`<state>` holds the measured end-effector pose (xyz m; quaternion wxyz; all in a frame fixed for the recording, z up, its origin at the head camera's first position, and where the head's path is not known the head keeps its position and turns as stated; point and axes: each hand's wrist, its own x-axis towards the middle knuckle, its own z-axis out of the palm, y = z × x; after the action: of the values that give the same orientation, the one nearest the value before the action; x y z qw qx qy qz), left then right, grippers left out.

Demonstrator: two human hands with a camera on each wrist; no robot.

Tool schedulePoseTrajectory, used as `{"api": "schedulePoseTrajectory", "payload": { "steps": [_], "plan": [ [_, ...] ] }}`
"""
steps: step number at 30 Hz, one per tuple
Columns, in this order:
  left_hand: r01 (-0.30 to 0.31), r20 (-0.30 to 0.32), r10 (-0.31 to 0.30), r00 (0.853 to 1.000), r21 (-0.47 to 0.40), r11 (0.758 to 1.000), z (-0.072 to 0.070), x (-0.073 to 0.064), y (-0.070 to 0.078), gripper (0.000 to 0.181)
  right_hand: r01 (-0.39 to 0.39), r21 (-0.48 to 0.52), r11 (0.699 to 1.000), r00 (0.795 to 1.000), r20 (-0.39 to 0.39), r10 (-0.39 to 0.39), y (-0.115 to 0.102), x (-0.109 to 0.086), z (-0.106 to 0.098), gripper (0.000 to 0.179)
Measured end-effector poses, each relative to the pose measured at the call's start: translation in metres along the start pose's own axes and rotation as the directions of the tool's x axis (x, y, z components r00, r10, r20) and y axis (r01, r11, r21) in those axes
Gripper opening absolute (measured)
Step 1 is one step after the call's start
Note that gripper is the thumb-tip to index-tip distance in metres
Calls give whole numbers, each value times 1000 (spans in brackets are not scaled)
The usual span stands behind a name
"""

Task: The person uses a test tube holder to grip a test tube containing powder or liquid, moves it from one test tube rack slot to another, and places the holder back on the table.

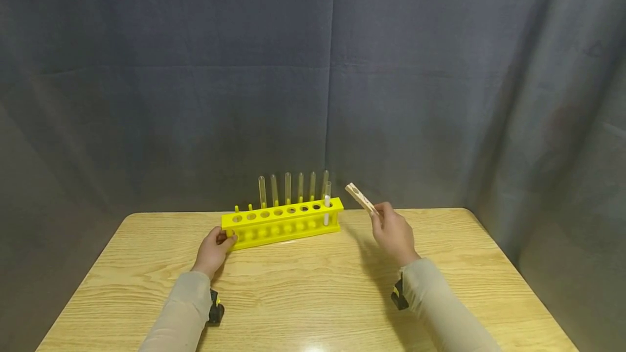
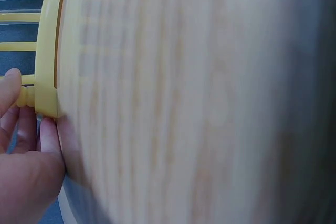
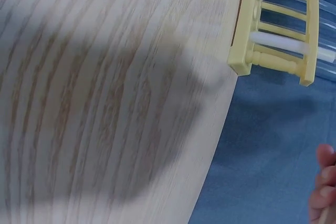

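A yellow test tube rack (image 1: 285, 215) stands near the table's back edge. My left hand (image 1: 212, 251) grips its left end post, thumb in front; the left wrist view shows those fingers (image 2: 50, 135) at the rack's base. In the rack's rightmost hole, a test tube (image 1: 326, 205) with white contents stands upright. Several clear test tubes (image 1: 288, 186) sit upside down on the pegs behind the holes. To the right, my right hand (image 1: 396, 235) holds a wooden test tube clamp (image 1: 364, 201) in the air, its tip pointing up and left, apart from the rack.
The wooden table (image 1: 293, 292) runs back to a grey curtain (image 1: 313, 96), which also hangs on both sides. Two pegs (image 1: 250, 207) at the rack's left end carry no tubes. A black wrist device (image 1: 399, 295) shows at each cuff.
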<state>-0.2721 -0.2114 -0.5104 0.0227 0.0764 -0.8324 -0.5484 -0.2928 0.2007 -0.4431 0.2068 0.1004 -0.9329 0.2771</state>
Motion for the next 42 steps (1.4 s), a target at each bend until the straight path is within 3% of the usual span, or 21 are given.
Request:
{"api": "schedulePoseTrajectory", "payload": {
  "steps": [11,25,42],
  "plan": [
    [-7,-7,7,1000,8,1000,2,0,4,28,95,1,995,990,-100,-95,-9,1,2,17],
    [3,-11,-3,1000,-7,1000,4,-3,6,27,184,-41,982,975,-122,-188,-16,7,1,15],
    [-10,-6,10,1000,6,1000,4,-2,7,28,215,-71,974,969,-113,-222,-28,20,1,12]
  ]
}}
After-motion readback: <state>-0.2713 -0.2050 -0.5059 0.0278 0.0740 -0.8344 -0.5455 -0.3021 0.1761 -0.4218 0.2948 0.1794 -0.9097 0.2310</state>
